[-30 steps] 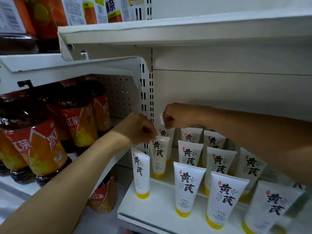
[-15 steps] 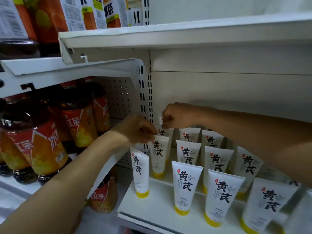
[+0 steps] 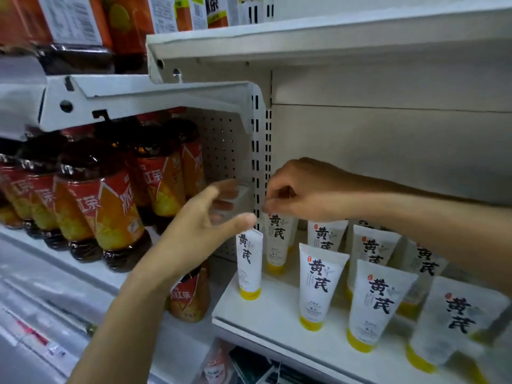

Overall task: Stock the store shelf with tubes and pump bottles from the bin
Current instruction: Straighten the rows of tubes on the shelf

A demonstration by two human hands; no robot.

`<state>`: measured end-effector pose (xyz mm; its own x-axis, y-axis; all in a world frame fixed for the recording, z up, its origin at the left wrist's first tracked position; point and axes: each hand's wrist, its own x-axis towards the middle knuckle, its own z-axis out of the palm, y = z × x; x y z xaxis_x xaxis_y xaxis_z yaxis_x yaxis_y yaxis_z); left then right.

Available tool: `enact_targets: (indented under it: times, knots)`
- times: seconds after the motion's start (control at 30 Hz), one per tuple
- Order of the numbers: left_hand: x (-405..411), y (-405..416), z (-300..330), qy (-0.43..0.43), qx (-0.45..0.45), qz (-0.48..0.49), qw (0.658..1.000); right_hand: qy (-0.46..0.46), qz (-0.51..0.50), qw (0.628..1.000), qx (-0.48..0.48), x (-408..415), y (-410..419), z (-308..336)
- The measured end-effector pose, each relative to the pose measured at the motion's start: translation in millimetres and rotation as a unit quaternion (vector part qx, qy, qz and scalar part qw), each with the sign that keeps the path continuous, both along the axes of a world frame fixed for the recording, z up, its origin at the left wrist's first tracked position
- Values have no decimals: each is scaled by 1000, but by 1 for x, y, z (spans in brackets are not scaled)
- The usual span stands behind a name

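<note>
Several white tubes with yellow caps and black characters stand cap-down in rows on the white shelf (image 3: 277,325). My right hand (image 3: 293,189) pinches the top edge of a tube (image 3: 277,239) in the back left corner, against the slotted upright. My left hand (image 3: 205,220) hovers spread, fingers straight, holding nothing, just left of the front left tube (image 3: 249,264). Other tubes (image 3: 321,278) (image 3: 379,303) stand in front rows to the right. No bin or pump bottle is in view.
Bottles of dark tea with orange labels (image 3: 97,206) fill the neighbouring shelf at left. One such bottle (image 3: 191,295) sits below my left wrist. An upper shelf (image 3: 332,31) overhangs the tubes. The slotted upright (image 3: 260,162) divides the two bays.
My left hand has let go of the second-row tube, pulled back leftward and spread its fingers. My right hand stays pinching the back corner tube. The camera has shifted slightly.
</note>
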<state>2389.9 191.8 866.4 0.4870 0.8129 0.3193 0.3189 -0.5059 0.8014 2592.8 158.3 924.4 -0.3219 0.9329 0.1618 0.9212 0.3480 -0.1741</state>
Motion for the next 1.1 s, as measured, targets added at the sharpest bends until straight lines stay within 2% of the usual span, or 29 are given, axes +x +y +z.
enact_targets:
  times: [0.2,0.3,0.43,0.53,0.9,1.1]
  knots:
    - [11,-20,-40,80,-38,89,992,-100,14,995,1,-19,-2,-14]
    - [20,-24,-56,115,-29,121,986,-99,-4,995,-12,-26,-3,-21]
    - [25,-19,-75,120,-63,141,981,-109,-6,994,7,-30,-5,-21]
    - [29,-18,-82,114,-45,160,979,-106,-2,994,12,-28,-6,-21]
    - [38,-28,-88,126,-35,152,980,-96,1,995,-3,-12,-16,-21]
    - [39,-33,-91,120,-41,148,981,-48,-9,999,-1,-1,-19,-6]
